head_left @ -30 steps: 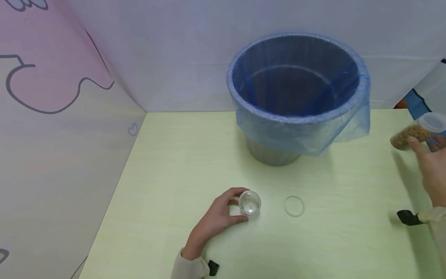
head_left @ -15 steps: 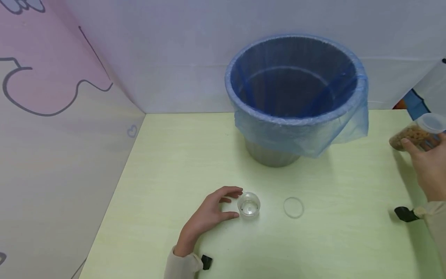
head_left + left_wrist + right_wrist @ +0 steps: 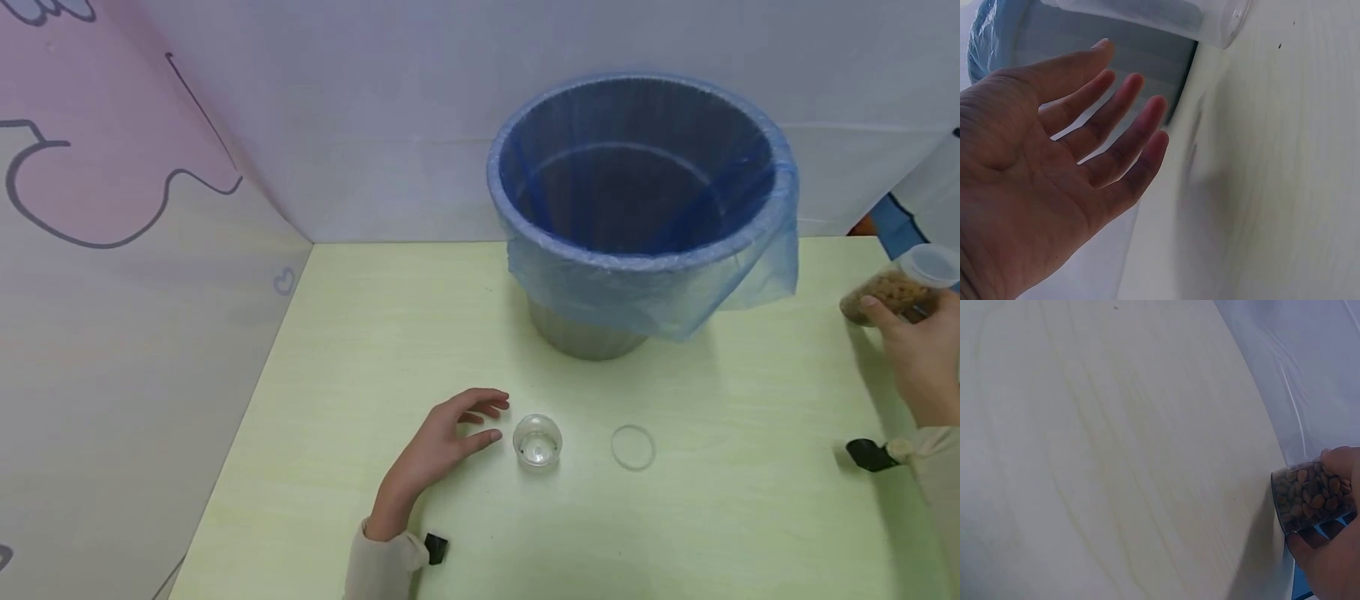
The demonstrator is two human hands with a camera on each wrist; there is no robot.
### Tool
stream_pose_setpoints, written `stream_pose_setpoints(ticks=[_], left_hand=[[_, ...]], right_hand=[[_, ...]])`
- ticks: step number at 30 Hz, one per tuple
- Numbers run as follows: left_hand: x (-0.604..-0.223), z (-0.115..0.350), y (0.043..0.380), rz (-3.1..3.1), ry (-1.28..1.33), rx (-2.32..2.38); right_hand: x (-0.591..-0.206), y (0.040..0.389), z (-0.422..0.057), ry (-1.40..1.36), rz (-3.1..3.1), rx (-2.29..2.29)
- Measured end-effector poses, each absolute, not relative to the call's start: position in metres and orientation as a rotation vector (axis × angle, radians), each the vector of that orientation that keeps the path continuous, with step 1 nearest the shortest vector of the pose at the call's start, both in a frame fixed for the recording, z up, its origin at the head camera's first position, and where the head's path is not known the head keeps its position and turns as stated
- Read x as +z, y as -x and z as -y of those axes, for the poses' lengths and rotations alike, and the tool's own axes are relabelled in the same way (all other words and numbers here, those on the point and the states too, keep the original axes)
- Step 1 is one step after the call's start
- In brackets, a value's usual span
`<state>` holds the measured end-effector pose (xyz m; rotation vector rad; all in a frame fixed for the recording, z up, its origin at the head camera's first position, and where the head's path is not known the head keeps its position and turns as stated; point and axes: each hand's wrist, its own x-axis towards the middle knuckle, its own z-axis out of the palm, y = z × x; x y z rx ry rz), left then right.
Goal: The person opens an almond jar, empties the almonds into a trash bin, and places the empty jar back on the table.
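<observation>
My left hand (image 3: 450,437) hovers over the table left of a small clear plastic cup (image 3: 537,442), apart from it, fingers relaxed and holding nothing. In the left wrist view the cup (image 3: 1147,15) shows at the top, beyond the fingertips. At the far right, my right hand (image 3: 918,350) grips a clear jar (image 3: 888,292) with a whitish lid, tilted near the table's edge. Brown, seed-like pieces fill the jar (image 3: 1313,494) in the right wrist view. A thin clear ring (image 3: 633,447) lies flat to the right of the cup.
A grey bin (image 3: 588,337) lined with a blue plastic bag (image 3: 637,292) stands at the back of the pale table (image 3: 360,333). A white wall sheet (image 3: 375,125) rises behind it, and a pink-and-white printed panel (image 3: 135,333) borders the left side.
My left hand has let go of the cup and drawn back to the left and slightly upward in view. The cup stays in place. My right hand still holds the jar, its grip slightly shifted.
</observation>
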<state>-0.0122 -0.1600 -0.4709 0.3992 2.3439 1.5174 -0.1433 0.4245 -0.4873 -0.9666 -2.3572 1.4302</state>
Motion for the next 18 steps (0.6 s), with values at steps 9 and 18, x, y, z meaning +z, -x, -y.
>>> stream_pose_setpoints(ticks=[9,18], left_hand=[[-0.47,0.165,0.019,-2.365,-0.423,1.495],[-0.46,0.17,0.022,-2.401,-0.45,1.465]], right_hand=[[-0.485,0.136,-0.425,0.991,2.441,1.389],[-0.485,0.124,-0.415,0.777,2.53,1.313]])
